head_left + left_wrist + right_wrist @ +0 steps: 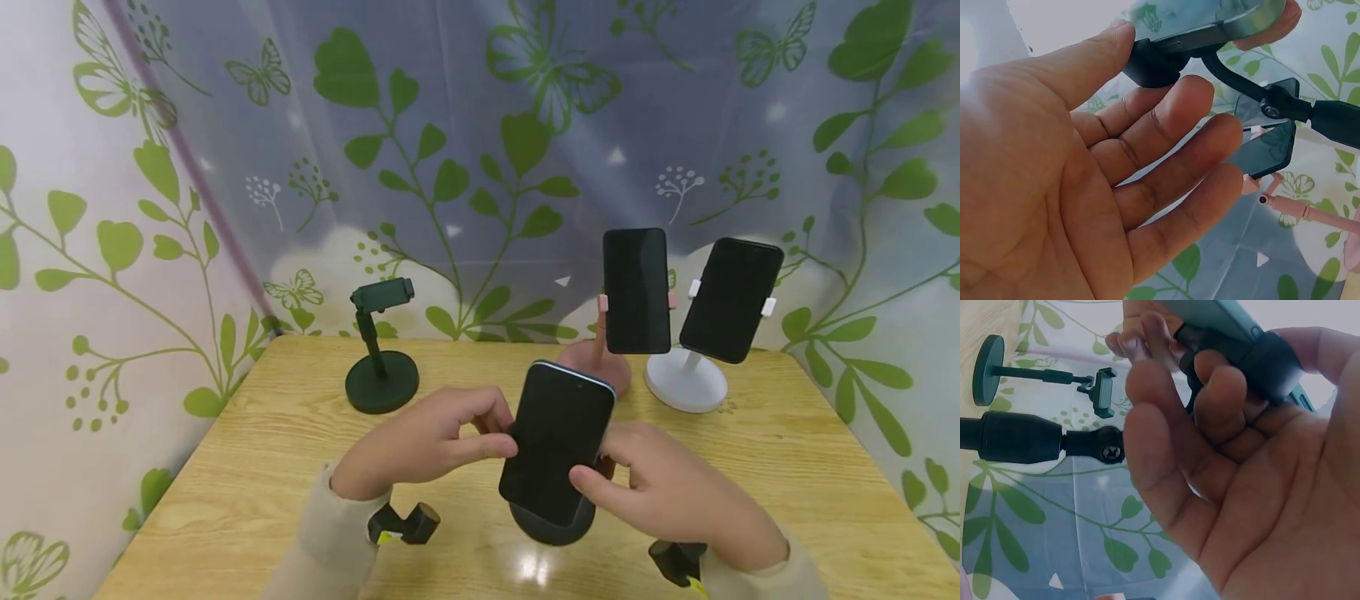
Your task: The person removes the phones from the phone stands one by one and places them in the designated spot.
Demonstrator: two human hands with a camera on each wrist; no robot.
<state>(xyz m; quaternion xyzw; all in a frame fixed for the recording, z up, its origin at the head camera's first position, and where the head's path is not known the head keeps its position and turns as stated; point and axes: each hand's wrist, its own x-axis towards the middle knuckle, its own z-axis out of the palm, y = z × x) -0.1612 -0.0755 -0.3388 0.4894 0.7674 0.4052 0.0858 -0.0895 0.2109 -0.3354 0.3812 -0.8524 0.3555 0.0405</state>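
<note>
Head cam: my L hand [423, 442] + R hand [667, 483] grip clamp [1272, 365], well off surface's [465, 367] back edge; phone [558, 442] may drop (uneven pull).

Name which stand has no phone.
The dark green stand, far left: its clamp is bare, while the pink stand, white stand and black stand all carry phones.

Head view forward-down over table [262, 433], close wrist views turned sideways, phone [558, 442] in all
</note>
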